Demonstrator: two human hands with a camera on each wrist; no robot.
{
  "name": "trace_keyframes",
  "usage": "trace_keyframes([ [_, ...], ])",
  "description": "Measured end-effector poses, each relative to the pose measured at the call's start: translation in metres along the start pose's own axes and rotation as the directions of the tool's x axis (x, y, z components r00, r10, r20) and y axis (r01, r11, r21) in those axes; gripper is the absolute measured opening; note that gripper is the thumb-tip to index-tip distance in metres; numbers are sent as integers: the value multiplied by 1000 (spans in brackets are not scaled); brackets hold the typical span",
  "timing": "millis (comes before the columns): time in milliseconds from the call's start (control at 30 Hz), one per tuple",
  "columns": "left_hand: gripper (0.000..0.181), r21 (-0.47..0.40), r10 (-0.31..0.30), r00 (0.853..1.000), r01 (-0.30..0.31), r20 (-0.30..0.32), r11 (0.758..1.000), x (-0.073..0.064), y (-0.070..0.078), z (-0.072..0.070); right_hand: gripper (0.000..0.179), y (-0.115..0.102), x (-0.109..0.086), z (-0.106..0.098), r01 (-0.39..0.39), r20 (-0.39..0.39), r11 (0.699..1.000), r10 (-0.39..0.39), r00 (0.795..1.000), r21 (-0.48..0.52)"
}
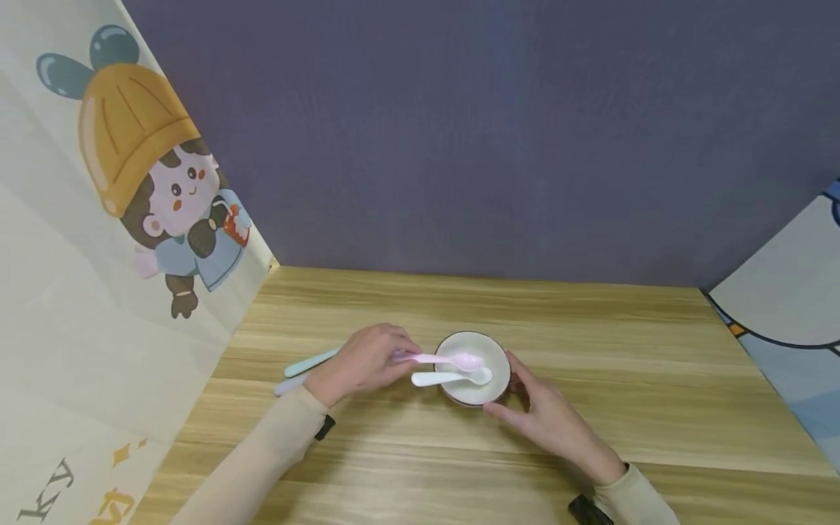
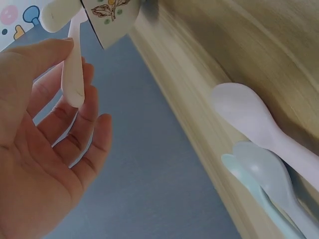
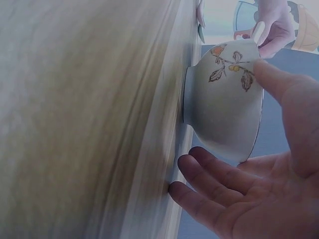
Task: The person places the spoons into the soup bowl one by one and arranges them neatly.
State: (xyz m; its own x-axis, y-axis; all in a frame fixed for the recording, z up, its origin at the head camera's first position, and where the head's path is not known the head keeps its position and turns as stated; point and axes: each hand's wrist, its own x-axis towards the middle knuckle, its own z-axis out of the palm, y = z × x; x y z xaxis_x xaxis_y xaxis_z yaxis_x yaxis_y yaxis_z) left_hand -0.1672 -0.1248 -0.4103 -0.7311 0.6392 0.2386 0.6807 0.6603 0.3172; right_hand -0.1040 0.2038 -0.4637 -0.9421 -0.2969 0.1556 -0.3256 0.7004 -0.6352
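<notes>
My left hand (image 1: 370,361) pinches the handle of a pink spoon (image 1: 467,362) between thumb and fingers; the spoon's head lies over the inside of a small white bowl (image 1: 467,341). Resting in that bowl, a white spoon (image 1: 434,379) has its handle sticking out past the left rim. My right hand (image 1: 554,419) holds the bowl at its right side, thumb against the near edge and index finger round the far side. In the right wrist view the bowl's outer wall (image 3: 224,109) shows a leaf pattern, and its foot is on the table.
On the wooden table (image 1: 420,467), a mint spoon (image 1: 310,362) and a lavender spoon (image 1: 289,385) lie partly behind the left hand. The left wrist view also shows a greyish spoon (image 2: 264,167) between them. A dark panel (image 1: 459,146) stands behind, a printed wall (image 1: 65,255) at left.
</notes>
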Motion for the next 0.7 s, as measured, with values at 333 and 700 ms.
trace_keyframes([
  [333,18,-34,48,999,-48,16,998,5,2,3,97,-1,0,0,1,-2,1000,-1,1000,-3],
  [700,19,-68,62,996,-57,61,996,13,8,5,99,-2,-2,-1,0,-6,1000,0,1000,-29],
])
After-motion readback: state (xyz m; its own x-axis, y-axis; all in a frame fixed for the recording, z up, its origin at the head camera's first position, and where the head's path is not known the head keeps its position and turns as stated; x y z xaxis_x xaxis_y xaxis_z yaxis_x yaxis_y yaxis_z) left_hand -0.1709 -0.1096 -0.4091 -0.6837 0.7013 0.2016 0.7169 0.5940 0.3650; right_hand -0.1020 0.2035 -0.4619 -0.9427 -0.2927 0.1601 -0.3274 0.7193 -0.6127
